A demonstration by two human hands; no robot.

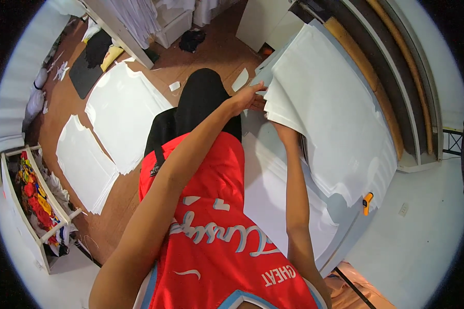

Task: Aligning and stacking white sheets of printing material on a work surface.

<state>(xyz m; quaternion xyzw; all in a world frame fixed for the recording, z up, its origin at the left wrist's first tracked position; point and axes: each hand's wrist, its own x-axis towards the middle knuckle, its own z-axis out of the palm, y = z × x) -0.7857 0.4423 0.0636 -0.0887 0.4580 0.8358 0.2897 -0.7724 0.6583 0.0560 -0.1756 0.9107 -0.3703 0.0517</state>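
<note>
Garment-cutting workshop, by all appearances. Grey table [270, 139] bears a stack [340, 108] of white sheets, edges curved like shirt panels; paper or cloth, indeterminable. Piles [122, 105], similar, lie on brown floor [231, 57]. Also present: cutter [367, 204], apparently, orange, at the stack's edge; scraps [240, 80], white, strewn; bin [55, 230] of multicoloured cloth [33, 198]; hanging fabric [136, 20], white; rack [419, 164], holding long brown pieces [391, 121].

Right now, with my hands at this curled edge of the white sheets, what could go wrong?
The white sheets curl up over your right hand, so the layers might crease or slip out of line. The orange tool lies by their near end, close to the edge of the table, so a tug could knock it off.
</note>
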